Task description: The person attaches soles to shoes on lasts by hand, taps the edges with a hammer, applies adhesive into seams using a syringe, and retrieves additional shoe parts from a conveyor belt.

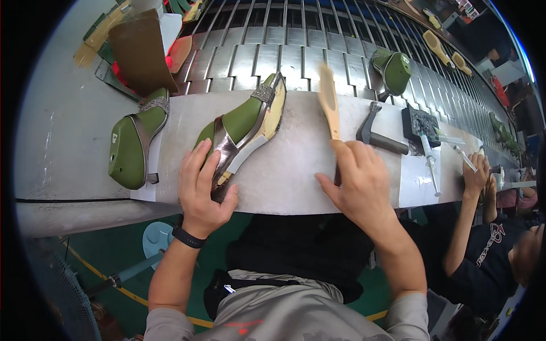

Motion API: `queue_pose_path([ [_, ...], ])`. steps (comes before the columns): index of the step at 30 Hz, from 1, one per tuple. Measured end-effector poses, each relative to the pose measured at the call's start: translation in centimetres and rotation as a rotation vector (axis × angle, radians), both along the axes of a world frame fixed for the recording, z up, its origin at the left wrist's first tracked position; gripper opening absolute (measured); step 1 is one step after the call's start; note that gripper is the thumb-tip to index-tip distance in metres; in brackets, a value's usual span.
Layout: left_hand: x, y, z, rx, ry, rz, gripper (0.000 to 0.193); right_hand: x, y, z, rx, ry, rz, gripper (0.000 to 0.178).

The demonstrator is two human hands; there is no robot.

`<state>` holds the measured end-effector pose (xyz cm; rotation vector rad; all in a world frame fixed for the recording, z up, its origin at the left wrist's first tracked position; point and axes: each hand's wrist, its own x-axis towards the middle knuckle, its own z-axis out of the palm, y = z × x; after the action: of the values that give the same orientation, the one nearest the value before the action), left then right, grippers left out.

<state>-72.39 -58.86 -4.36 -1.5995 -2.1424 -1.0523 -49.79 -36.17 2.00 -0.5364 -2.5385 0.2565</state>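
Note:
A sandal upper with metallic straps sits on a green shoe last, lying on its side with the pale underside turned right. My left hand grips its heel end, fingers along the far side and thumb on the near side. In my right hand is a tan shoe sole; its narrow end lies under my fingers and its wide end points away, blurred. A hammer rests just right of that hand. Left of the held sandal stands another green last with a strapped, heeled sandal.
Beyond the bench runs a metal slat conveyor carrying another sandal on a last and loose soles. On the right are a black tray, syringes and a co-worker's hand. A brown cardboard piece stands far left.

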Motion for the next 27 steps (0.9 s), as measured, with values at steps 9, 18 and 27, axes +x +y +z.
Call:
queue_pose_path([
  [9, -0.4, 0.1, -0.1, -0.012, 0.017, -0.027, 0.074, -3.0, 0.9, -1.5, -1.027, 0.251, 0.077, 0.031],
  [18, -0.7, -0.3, 0.2, -0.040, 0.002, -0.035, 0.075, -3.0, 0.1, -2.8, -1.280, 0.372, 0.009, 0.049],
  [27, -3.2, 5.8, 7.0, -0.131, -0.262, 0.009, 0.068, -1.8, -0.6, -4.3, -1.308, 0.543, -0.029, 0.022],
])
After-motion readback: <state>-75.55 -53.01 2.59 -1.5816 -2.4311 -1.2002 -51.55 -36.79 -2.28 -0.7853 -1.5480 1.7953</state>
